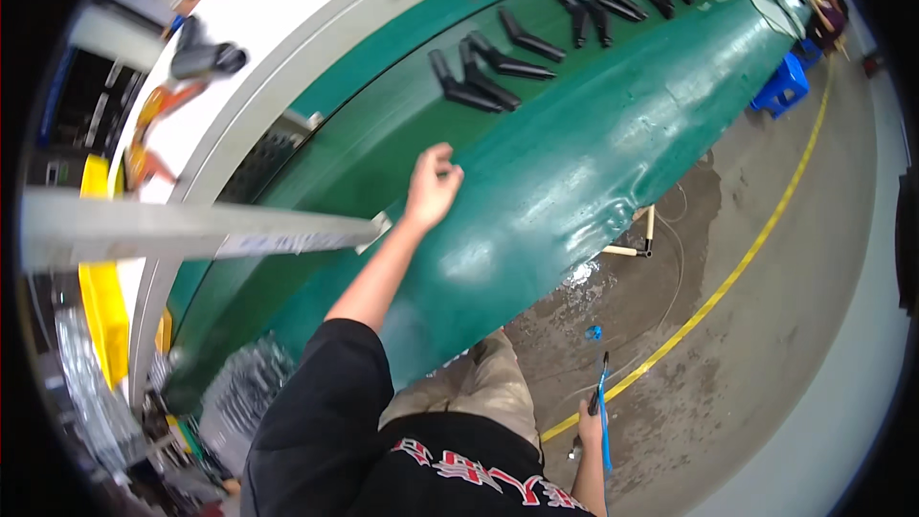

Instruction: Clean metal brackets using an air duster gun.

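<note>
From my head view: a clear bag (247, 393) bulges, its contents indistinct; the yellow bin's (105, 330) inside is hidden. A pale post (220, 232) crosses the left side. My left hand (434, 188), fingers loosely curled apart, hovers above the green belt (555, 172), near black angled parts (513, 66). My right hand (591, 429) grips a slim blue-and-black tool (602, 391), partly covered.

Open lane along the near side of the green table (574, 158).
From the left hand (433, 193), bare surface runs rightward along the near edge; bent black parts (528, 42) obstruct the strip beyond, a pale post (201, 232) blocks the leftward way, and clear plastic (246, 388) crowds the left end.
</note>
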{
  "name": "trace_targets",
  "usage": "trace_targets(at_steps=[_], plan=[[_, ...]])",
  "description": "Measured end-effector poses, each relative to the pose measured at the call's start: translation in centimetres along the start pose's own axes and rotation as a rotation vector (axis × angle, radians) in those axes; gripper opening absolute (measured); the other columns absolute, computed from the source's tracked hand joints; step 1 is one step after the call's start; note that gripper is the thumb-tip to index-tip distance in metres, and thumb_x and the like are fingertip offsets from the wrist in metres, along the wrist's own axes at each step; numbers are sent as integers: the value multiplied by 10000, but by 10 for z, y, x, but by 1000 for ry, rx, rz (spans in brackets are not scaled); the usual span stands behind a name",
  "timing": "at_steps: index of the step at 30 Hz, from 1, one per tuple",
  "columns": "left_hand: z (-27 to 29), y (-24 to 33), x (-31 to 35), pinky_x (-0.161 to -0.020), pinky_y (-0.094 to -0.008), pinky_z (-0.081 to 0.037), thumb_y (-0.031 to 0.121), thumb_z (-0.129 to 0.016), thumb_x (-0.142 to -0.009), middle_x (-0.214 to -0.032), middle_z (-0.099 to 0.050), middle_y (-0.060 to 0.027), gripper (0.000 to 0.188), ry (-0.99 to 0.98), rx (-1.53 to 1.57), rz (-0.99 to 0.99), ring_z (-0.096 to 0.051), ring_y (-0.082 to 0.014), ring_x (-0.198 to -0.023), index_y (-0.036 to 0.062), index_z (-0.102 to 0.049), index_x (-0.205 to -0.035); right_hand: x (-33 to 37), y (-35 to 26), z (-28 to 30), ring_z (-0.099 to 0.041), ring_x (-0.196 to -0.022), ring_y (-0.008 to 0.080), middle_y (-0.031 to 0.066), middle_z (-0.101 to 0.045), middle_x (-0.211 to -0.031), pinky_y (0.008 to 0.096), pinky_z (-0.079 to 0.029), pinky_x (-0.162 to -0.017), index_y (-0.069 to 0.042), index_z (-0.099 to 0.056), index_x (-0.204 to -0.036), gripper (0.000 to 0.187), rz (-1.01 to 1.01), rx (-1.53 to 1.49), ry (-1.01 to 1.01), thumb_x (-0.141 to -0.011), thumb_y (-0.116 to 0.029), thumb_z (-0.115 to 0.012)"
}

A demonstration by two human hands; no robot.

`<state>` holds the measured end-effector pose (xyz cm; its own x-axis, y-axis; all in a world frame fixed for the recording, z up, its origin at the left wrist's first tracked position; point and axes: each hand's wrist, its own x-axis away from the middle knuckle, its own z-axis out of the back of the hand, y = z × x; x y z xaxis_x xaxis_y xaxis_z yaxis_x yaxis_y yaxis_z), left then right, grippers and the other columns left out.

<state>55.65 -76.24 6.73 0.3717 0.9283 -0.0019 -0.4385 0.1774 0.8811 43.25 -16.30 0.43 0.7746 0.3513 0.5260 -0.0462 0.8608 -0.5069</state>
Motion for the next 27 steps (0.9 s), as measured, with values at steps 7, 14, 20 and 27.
trace_targets(at_steps=[7,14,20,27], plan=[[127,56,272,-791,-338,-519,69,-630,-837,-1092,-642,-109,287,-45,-181,84,-642,-246,-912,41,-633,-1122,-47,-23,-19,-604,-681,189,74,-657,-812,309,-513,-677,-48,-647,-1097,268,-54,-157,-247,-914,-244,-649],[317,-33,435,-809,-387,-514,59,-625,-792,-1008,-657,-134,234,804,-574,353,-631,-304,-896,29,-633,-1024,14,-31,-36,-562,-589,146,52,-621,-729,280,-476,-579,-60,-633,-1068,237,82,-107,-294,-916,-240,-654],[408,-102,477,-792,-448,-521,397,-630,-833,-996,-644,-199,443,618,-641,780,-638,-378,-896,-14,-653,-997,121,42,-40,-559,-583,133,49,-617,-728,273,-467,-561,-60,-624,-1069,232,139,-73,-182,-914,-229,-661],[445,-112,479,-731,-376,-544,336,-682,-749,-835,-699,-180,376,375,-263,761,-686,-329,-773,-19,-725,-864,231,107,-1,-646,-786,207,96,-682,-916,321,-521,-748,-32,-636,-1114,286,213,68,-2,-912,-233,-661]])
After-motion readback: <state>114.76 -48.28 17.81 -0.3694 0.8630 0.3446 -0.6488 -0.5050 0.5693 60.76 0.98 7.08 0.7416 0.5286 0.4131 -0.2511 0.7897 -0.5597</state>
